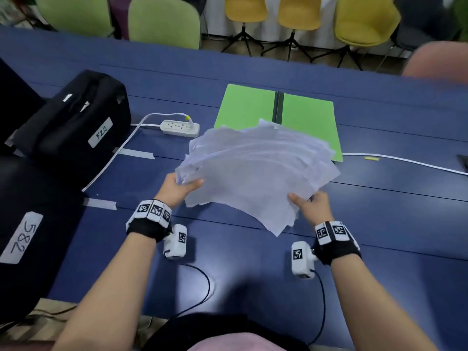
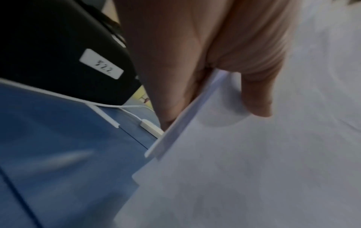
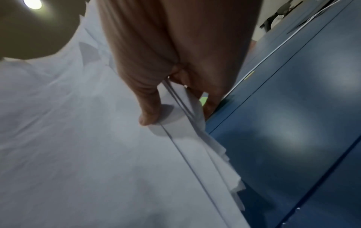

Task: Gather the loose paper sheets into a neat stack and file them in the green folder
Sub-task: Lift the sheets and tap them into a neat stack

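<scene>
A fanned, uneven bundle of white paper sheets [image 1: 255, 171] is held above the blue table. My left hand [image 1: 181, 186] pinches its left edge, thumb on top, fingers underneath. My right hand [image 1: 307, 202] pinches the near right edge the same way. In the left wrist view the thumb [image 2: 255, 98] presses on the top sheet [image 2: 244, 162]. The right wrist view has the thumb [image 3: 148, 114] on the sheets [image 3: 78, 138], whose edges splay out unevenly. The green folder [image 1: 253, 105] lies open and flat on the table just behind the bundle, partly hidden by it.
A white power strip [image 1: 180, 127] with its cable lies left of the folder. Two black bags [image 1: 76, 122] with number labels stand at the left. Another white cable [image 1: 405, 160] runs along the right. Green and yellow chairs [image 1: 298, 11] stand beyond the table's far edge.
</scene>
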{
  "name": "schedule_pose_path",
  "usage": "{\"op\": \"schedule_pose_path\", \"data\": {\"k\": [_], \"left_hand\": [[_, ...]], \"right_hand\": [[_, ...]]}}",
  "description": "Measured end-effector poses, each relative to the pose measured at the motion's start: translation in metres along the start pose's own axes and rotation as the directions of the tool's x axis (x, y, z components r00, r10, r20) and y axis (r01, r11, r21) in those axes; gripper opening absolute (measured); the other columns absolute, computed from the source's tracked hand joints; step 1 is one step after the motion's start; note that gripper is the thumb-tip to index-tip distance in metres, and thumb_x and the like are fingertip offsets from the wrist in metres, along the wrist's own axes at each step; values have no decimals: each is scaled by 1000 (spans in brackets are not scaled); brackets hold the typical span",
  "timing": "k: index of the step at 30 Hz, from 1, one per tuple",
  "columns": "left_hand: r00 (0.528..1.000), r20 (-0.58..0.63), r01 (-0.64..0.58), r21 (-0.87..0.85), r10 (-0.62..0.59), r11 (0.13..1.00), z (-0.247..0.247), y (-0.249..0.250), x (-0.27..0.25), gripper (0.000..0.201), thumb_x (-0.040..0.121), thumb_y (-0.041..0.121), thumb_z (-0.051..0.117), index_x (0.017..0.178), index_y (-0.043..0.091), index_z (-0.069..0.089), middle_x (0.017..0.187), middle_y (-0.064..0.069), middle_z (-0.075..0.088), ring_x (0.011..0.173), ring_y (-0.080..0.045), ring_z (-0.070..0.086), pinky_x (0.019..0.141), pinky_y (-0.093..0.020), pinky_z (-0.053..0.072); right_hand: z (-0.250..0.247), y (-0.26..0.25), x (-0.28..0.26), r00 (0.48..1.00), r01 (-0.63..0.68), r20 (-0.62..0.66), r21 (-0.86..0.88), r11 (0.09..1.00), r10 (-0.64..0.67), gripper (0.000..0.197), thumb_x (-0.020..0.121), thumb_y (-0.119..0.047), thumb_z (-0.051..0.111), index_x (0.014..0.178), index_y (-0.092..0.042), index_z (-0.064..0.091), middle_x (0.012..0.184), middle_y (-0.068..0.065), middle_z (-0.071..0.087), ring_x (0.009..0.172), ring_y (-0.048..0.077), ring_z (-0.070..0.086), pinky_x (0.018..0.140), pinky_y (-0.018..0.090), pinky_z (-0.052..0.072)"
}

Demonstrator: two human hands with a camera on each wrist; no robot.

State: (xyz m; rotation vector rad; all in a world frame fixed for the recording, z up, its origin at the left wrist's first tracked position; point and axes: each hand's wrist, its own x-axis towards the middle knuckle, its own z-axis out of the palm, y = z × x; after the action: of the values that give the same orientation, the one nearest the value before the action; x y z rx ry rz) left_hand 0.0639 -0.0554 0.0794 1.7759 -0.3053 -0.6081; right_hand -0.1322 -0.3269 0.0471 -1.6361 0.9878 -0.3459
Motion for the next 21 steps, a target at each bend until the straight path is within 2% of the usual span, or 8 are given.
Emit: {"op": "schedule_pose_path", "data": {"k": [2,6,8,10,13,15,18,21], "left_hand": [[999,-41,-3,0,3,1000,-8,-2,0,10,85,3,65,93,9,64,59,18,69,52,7,61,48,-8,45],[994,-96,-47,41,50,998,-16,2,5,7,88,8,64,86,15,65,79,5,67,70,-2,63,76,-25,49],[986,-119,-115,28,118,993,-11,8,3,8,89,7,62,95,10,64,83,4,64,67,7,63,73,-18,49],[978,-117,-173,-17,170,985,-5,13,2,16,88,5,64,93,20,67,84,10,66,68,12,64,69,-8,51],[987,-86,-143,-47,139,989,-2,6,4,21,80,9,73,77,30,73,70,18,72,66,1,65,63,-18,54],[994,-44,-102,24,103,994,2,0,8,17,79,8,74,85,24,70,68,23,70,69,1,63,68,-19,53],[991,-9,-134,139,137,981,5,8,12,23,74,7,79,82,25,67,67,27,69,67,11,62,67,-6,48],[991,-95,-88,61,93,994,2,16,19,28,67,7,83,79,27,67,65,29,68,65,14,63,62,-5,48]], "right_hand": [[0,6,6,999,-7,-35,-36,999,6,20,73,-12,78,86,1,68,95,21,72,83,30,70,82,45,57],[4,-18,6,983,153,-103,19,988,-150,13,74,0,75,86,-4,72,84,5,70,70,6,63,78,33,51],[5,-40,3,963,247,-142,111,963,-231,17,76,7,71,86,-7,73,77,-9,71,75,3,61,78,28,51],[-1,-56,4,944,312,-174,191,930,-281,33,77,12,67,79,-21,70,70,-23,70,73,-6,62,79,20,52],[-8,-49,9,958,264,-158,151,953,-241,19,77,-2,74,67,-17,70,62,-12,65,59,-2,55,64,25,50],[-11,-33,10,980,178,-103,47,983,-173,16,73,-13,79,83,-12,67,65,0,62,51,-4,53,61,25,47],[-16,-27,9,986,167,-14,69,984,-166,27,74,-3,77,98,-9,68,85,-4,69,67,-9,65,68,13,53],[-24,-26,13,995,92,32,140,986,-97,26,72,-1,77,94,-12,70,84,-5,74,74,4,70,74,21,54]]}}
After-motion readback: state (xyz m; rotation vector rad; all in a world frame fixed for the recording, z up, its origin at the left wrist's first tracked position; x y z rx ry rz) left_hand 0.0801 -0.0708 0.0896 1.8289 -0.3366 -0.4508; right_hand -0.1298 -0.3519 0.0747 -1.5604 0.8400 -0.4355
